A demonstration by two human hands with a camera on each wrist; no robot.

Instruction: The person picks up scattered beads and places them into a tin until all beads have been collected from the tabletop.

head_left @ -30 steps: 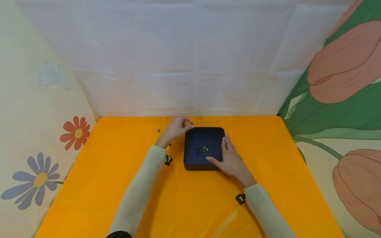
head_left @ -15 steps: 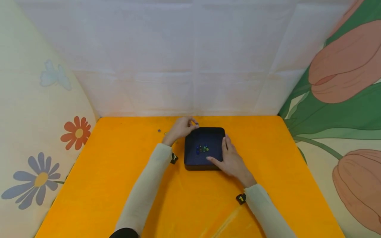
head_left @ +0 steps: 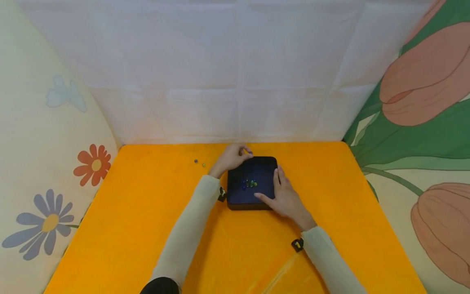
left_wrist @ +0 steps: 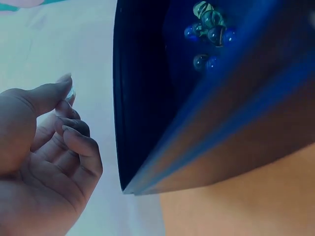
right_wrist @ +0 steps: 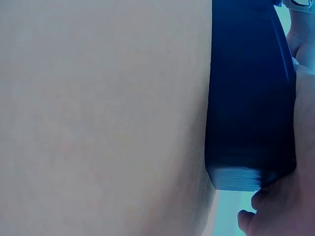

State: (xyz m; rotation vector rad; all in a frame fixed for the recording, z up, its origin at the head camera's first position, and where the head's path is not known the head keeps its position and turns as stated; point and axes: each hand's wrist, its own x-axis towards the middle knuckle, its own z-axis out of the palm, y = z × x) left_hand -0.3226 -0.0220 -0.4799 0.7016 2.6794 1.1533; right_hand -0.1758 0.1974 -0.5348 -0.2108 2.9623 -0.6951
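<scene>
A dark, square, shallow tray (head_left: 247, 207) stands mid-table, with several blue and green glass marbles (left_wrist: 215, 35) lying together on its floor. Above its far left edge is my left hand (head_left: 231, 158), pinching a small marble (left_wrist: 72, 95) between thumb and fingertips. The other fingers of that hand curl loosely in the left wrist view. My right hand (head_left: 288, 201) holds the tray's right wall, its thumb reaching over the inside and its fingers along the outside. The right wrist view shows the tray's outer side, with fingertips (right_wrist: 246, 220) past its corner.
Left of the tray, a dark marble (head_left: 196, 161) and a yellowish marble (head_left: 204, 165) lie on the orange table cover (head_left: 139, 212). A white sheet (head_left: 235, 81) hangs behind the table. Flower-printed cloths (head_left: 47, 163) stand at both sides.
My left hand has moved right along the tray's far edge with the marble, uncovering the yellowish marble on the table. The right hand and the tray have stayed in place.
</scene>
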